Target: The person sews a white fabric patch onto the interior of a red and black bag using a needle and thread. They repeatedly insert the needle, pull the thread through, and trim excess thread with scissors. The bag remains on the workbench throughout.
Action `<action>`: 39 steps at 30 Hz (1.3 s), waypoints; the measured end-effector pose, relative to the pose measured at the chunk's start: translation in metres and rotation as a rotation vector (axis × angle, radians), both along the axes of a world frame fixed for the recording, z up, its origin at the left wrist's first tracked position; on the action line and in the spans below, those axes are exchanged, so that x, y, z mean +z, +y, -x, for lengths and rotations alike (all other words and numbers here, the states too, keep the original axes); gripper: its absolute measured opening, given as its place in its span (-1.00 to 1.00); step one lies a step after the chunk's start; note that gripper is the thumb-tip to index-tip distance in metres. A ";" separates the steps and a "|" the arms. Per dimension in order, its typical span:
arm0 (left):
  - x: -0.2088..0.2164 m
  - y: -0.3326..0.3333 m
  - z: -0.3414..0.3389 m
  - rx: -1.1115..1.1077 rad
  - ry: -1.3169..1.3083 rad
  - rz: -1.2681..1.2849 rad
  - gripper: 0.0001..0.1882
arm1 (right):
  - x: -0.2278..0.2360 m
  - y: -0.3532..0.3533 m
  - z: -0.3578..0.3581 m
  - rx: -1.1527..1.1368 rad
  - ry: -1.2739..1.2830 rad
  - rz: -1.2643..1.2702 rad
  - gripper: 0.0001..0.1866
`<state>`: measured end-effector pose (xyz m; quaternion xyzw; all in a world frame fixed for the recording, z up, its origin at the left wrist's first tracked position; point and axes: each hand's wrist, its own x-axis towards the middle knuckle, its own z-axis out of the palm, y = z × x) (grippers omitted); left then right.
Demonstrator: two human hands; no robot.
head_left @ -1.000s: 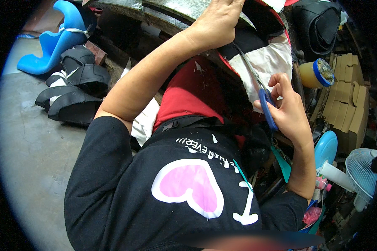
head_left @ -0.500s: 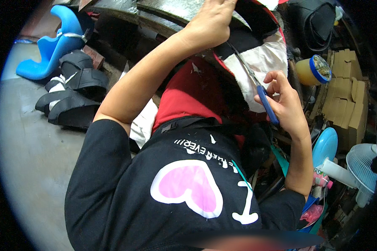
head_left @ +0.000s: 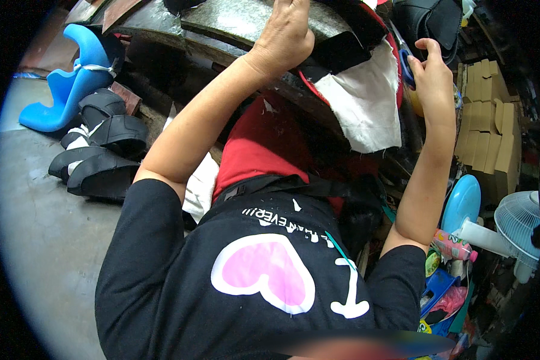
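At the top edge my left hand (head_left: 287, 37) is closed over the work surface (head_left: 240, 27), its fingertips partly cut off; what they grip is hidden. Beside it lies a black piece of material (head_left: 340, 53) with a red edge (head_left: 315, 91). A frayed white cloth (head_left: 366, 105) hangs from that piece toward me. To its right, my right hand (head_left: 432, 75) is raised, holding scissors by their blue handle (head_left: 407, 69). The index finger is bent and stands off the handle. The blades point up and away, largely out of sight.
On the left floor, black footwear pieces (head_left: 105, 147) lie beside a blue foot-shaped form (head_left: 72, 78). Flat brown cartons (head_left: 486, 132) are stacked at right. Nearer stand a white fan (head_left: 519, 225) and a pink bottle (head_left: 456, 245). A black bag-like thing (head_left: 426, 27) sits at the upper right.
My right hand has moved up and away with the scissors, from over the white cloth to the right of it. My left hand has shifted slightly left and up.
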<state>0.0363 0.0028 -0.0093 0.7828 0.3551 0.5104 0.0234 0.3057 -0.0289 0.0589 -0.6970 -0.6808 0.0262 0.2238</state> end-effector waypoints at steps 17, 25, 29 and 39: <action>0.021 -0.020 -0.002 0.137 0.308 -0.522 -0.73 | -0.016 -0.038 0.053 0.611 0.312 -0.353 -0.69; -0.010 -0.029 0.016 -0.116 0.357 0.062 -0.72 | -0.077 -0.031 0.052 0.398 0.162 -0.233 -0.55; -0.009 -0.035 0.018 -0.087 0.312 0.233 -0.81 | -0.077 -0.033 0.051 0.411 0.171 -0.226 -0.56; -0.003 -0.036 0.000 0.070 0.436 0.255 -0.77 | -0.080 -0.032 0.050 0.431 0.263 -0.184 -0.58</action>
